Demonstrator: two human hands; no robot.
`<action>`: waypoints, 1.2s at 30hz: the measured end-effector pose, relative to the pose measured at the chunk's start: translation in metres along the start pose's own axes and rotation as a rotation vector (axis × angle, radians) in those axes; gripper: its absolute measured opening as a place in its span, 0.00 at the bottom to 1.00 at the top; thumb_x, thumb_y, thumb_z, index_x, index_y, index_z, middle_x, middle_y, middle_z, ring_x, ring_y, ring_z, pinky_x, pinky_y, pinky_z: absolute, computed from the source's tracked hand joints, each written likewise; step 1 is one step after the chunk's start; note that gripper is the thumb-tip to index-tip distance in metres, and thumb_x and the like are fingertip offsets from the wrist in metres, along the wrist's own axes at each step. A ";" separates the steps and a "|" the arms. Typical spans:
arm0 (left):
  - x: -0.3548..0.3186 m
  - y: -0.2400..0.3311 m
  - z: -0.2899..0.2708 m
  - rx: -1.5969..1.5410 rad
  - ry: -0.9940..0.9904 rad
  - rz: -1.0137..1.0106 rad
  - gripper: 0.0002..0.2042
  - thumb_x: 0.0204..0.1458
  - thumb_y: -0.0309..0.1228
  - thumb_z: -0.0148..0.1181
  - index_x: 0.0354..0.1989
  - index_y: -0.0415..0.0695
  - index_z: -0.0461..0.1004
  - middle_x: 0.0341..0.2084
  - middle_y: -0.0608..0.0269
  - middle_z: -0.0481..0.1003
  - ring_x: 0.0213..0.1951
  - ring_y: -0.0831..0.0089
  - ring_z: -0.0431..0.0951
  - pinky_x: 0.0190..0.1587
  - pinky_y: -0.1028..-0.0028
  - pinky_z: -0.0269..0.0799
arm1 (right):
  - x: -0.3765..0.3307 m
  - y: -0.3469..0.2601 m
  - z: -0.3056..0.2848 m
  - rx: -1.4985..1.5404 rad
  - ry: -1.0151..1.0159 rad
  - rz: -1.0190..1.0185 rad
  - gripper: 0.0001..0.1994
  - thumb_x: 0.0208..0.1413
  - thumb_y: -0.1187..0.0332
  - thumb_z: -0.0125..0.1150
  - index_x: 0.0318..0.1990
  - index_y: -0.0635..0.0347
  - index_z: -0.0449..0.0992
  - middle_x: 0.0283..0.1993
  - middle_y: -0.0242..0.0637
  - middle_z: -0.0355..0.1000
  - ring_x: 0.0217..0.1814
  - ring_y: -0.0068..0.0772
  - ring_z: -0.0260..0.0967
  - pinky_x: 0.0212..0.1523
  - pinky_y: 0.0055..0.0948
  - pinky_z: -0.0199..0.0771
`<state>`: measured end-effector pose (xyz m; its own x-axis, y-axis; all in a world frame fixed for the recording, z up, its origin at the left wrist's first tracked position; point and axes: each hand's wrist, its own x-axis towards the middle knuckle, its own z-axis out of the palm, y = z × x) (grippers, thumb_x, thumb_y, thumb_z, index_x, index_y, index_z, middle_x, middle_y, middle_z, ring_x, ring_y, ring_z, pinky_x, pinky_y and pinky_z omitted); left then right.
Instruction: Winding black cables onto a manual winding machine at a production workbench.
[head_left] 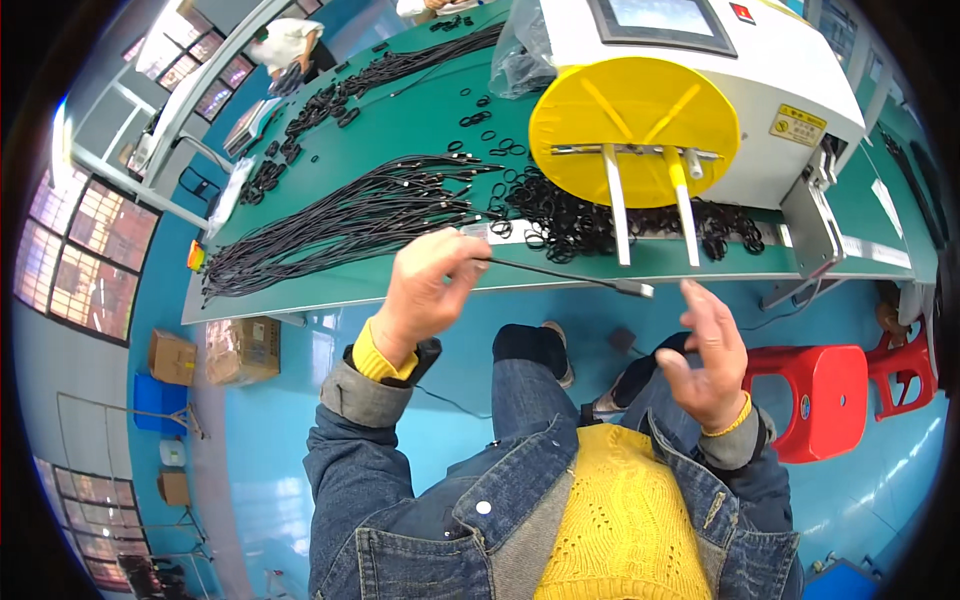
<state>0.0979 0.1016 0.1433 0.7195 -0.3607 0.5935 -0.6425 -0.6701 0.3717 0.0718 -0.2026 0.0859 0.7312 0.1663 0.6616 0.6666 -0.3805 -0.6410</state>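
Note:
Between the thumb and fingers of my left hand [430, 285] is a thin black cable [555, 272]. Its free end, with a metal-tipped plug, points right toward my right hand [708, 355], which is apart from it with fingers spread and nothing in them. Beyond the hands stands a white machine [700, 120] with a round yellow disc [635, 125]; two rods [617, 205] stick out of the disc toward me. Beside my left hand, a bundle of straight black cables [330, 225] lies on the green table [400, 120]. A heap of small black rings [560, 215] lies under the disc.
Coiled black cables [330, 105] lie farther back on the table, near a clear plastic bag [522, 50]. Red stools [825, 400] stand at my right. Cardboard boxes [243, 350] are on the floor at the left. Another person [290, 45] is at the far left.

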 end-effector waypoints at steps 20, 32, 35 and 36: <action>0.096 0.034 0.084 -0.339 0.138 -0.191 0.05 0.43 0.23 0.61 0.31 0.38 0.77 0.19 0.65 0.69 0.20 0.81 0.65 0.24 0.81 0.61 | 0.087 0.067 0.007 -0.425 0.277 -0.199 0.06 0.44 0.76 0.59 0.32 0.63 0.72 0.27 0.42 0.70 0.27 0.43 0.68 0.27 0.33 0.69; 0.096 0.021 0.093 -0.394 0.193 -0.234 0.05 0.45 0.23 0.60 0.32 0.39 0.77 0.19 0.66 0.69 0.21 0.82 0.65 0.25 0.82 0.62 | 0.083 0.083 0.013 -0.355 0.330 -0.046 0.04 0.46 0.71 0.57 0.28 0.62 0.73 0.25 0.43 0.70 0.26 0.43 0.69 0.27 0.34 0.68; 0.088 0.020 0.091 -0.352 0.210 -0.222 0.05 0.45 0.23 0.60 0.32 0.39 0.77 0.19 0.66 0.69 0.21 0.82 0.66 0.26 0.82 0.63 | 0.054 0.085 0.005 -0.307 0.316 0.029 0.04 0.46 0.71 0.57 0.27 0.62 0.74 0.25 0.43 0.71 0.26 0.43 0.69 0.26 0.33 0.68; 0.086 0.019 0.091 -0.335 0.224 -0.206 0.06 0.45 0.23 0.60 0.32 0.39 0.77 0.19 0.66 0.69 0.22 0.81 0.66 0.26 0.82 0.63 | 0.042 0.086 0.003 -0.305 0.269 0.084 0.05 0.46 0.71 0.57 0.26 0.62 0.74 0.24 0.43 0.71 0.25 0.43 0.69 0.26 0.33 0.68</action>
<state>0.1711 -0.0011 0.1365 0.7903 -0.0675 0.6090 -0.5682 -0.4529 0.6871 0.1607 -0.2259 0.0577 0.6903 -0.1047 0.7159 0.5032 -0.6414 -0.5791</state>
